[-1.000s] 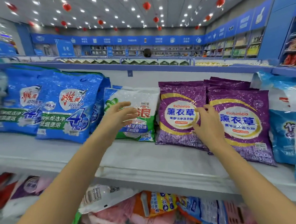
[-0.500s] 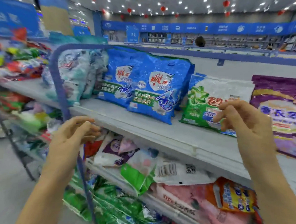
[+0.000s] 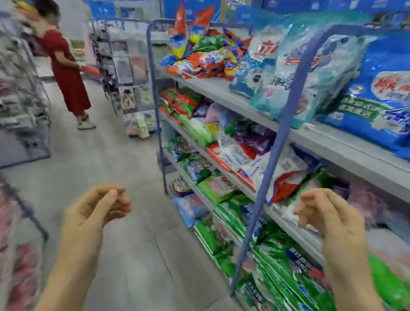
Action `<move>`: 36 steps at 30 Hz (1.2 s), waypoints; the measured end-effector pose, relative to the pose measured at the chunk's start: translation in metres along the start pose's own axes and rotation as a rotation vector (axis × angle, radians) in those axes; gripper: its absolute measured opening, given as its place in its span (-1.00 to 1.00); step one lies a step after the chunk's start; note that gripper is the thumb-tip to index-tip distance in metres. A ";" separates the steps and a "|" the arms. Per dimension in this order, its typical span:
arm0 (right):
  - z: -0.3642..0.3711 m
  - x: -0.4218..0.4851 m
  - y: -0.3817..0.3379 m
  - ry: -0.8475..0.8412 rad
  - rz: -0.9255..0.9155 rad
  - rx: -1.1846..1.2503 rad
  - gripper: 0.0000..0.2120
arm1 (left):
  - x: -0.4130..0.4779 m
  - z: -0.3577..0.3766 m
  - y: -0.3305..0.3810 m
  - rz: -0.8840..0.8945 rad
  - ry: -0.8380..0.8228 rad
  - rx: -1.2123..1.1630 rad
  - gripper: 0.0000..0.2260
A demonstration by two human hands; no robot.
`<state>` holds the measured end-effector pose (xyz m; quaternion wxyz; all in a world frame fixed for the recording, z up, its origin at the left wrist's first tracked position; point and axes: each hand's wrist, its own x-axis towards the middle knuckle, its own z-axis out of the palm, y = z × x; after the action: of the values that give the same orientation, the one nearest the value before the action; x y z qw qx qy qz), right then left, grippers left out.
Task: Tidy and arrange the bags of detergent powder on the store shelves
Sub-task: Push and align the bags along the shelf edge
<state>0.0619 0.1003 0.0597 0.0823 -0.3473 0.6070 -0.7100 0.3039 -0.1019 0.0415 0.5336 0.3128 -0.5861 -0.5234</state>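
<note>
Blue detergent bags [image 3: 387,108] now far right (view more aisleward); left hand [image 3: 94,211], right hand [image 3: 329,215] loosely curled, empty.

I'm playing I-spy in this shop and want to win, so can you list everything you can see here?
Blue bags: at least two, bright blue, top shelf, right end.
Pale bags: several, light blue and white, top shelf, middle.
Heaped bags: many, red, orange and yellow, top shelf, far end.
Green bags: many, green, lower shelves.
Shelf frame: two arches, blue, front of the shelves.
Shopper: one, red dress, far up the aisle, left.
Floor: grey, the aisle.
Left hand: one, empty, fingers loosely curled, over the floor.
Right hand: one, empty, fingers loosely curled, before the lower shelves.
</note>
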 end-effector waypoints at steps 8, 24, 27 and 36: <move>0.115 0.058 0.044 -0.061 0.110 0.052 -0.68 | 0.059 -0.072 -0.027 -0.041 0.161 0.050 -0.62; 0.282 0.324 0.138 -0.080 0.024 0.028 -0.66 | 0.359 -0.025 -0.102 -0.026 0.190 0.111 -0.73; 0.307 0.375 0.148 -0.085 0.025 0.042 -0.66 | 0.416 -0.013 -0.117 -0.023 0.168 0.095 -0.63; 0.377 0.483 0.174 -0.011 -0.049 0.027 -0.71 | 0.584 0.010 -0.166 0.017 0.042 0.049 -0.70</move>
<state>-0.1272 -0.5066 0.0979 0.0730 -0.3647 0.5885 -0.7179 0.1257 -0.6821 0.0589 0.5424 0.3319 -0.5898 -0.4978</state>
